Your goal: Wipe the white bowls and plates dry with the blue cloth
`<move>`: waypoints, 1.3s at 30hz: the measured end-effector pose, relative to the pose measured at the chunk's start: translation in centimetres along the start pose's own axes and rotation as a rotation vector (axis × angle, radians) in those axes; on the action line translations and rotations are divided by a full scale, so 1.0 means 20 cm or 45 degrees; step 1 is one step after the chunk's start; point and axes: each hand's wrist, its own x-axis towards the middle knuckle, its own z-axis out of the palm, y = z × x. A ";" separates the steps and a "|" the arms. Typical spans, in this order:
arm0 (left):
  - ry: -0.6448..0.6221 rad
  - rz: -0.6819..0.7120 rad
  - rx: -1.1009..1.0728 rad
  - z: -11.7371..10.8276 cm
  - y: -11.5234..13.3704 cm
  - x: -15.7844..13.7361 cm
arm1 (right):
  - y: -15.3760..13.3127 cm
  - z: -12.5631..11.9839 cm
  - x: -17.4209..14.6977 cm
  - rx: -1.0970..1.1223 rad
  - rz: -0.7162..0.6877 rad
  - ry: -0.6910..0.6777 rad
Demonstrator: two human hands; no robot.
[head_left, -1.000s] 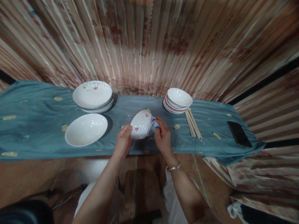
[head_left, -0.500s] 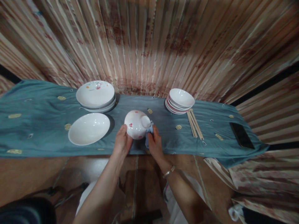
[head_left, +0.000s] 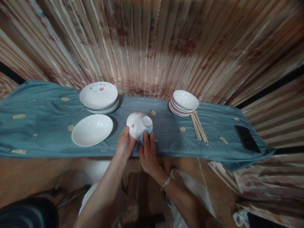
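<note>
On teal-covered table (head_left: 167, 136): plate stack (head_left: 98, 96), wide white bowl (head_left: 92, 130), small-bowl stack (head_left: 183, 104). Above, between latter two: red-motif bowl (head_left: 136, 124), tipped foot-up, pinched near rim by left hand (head_left: 123, 142). Under right hand (head_left: 148, 155), fingers gathered, against its outside: blue cloth (head_left: 142, 138). Looks mid-wipe; can't tell done dishes from remaining.

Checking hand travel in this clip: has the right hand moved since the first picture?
Yes: judged against the chopsticks, the right hand has moved left, farther from them, and somewhat toward the person.
</note>
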 end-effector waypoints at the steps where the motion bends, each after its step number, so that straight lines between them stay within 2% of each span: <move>1: 0.009 0.010 0.010 0.00 0.00 0.00 | 0.00 -0.01 0.01 -0.022 -0.007 -0.003; 4: -0.033 0.038 0.044 0.00 -0.01 -0.01 | 0.03 -0.04 0.04 -0.097 -0.028 0.017; 12: -0.266 0.093 0.190 0.00 -0.01 -0.05 | 0.05 -0.15 0.12 -0.334 -0.139 0.016; 20: -0.381 0.085 0.355 0.00 -0.04 -0.07 | 0.06 -0.27 0.23 -0.301 -0.260 0.232; 27: -0.380 0.073 0.425 -0.01 -0.05 -0.07 | 0.13 -0.33 0.30 -0.148 -0.138 0.242; 39: -0.362 0.081 0.396 -0.01 -0.06 -0.06 | 0.22 -0.28 0.32 0.021 0.051 0.293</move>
